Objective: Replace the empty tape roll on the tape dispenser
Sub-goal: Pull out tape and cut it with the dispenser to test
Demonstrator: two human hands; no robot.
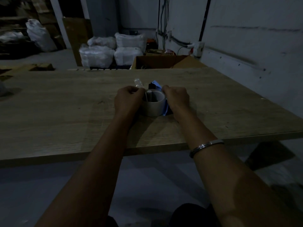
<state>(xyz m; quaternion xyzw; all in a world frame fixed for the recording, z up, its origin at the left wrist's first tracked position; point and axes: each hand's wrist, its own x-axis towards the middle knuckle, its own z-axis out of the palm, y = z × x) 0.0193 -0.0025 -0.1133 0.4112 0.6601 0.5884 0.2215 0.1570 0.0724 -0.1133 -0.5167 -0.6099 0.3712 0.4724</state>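
A pale tape roll (153, 106) lies flat on the wooden table (65, 104), seated over the white hub of a blue tape dispenser (165, 108). The dispenser's blue frame shows behind and to the right of the roll. My left hand (128, 99) grips the roll's left side, fingers curled at its rim. On the right, my right hand (176, 99) holds the roll's edge and the blue frame. A crumpled clear strip (138, 82) sticks up just behind my left hand.
An open cardboard box (164, 62) stands past the table's far edge. White filled sacks (113, 51) are stacked on the floor behind it. A grey wall (246, 46) runs along the right. The table's near edge (147, 149) is close to my forearms.
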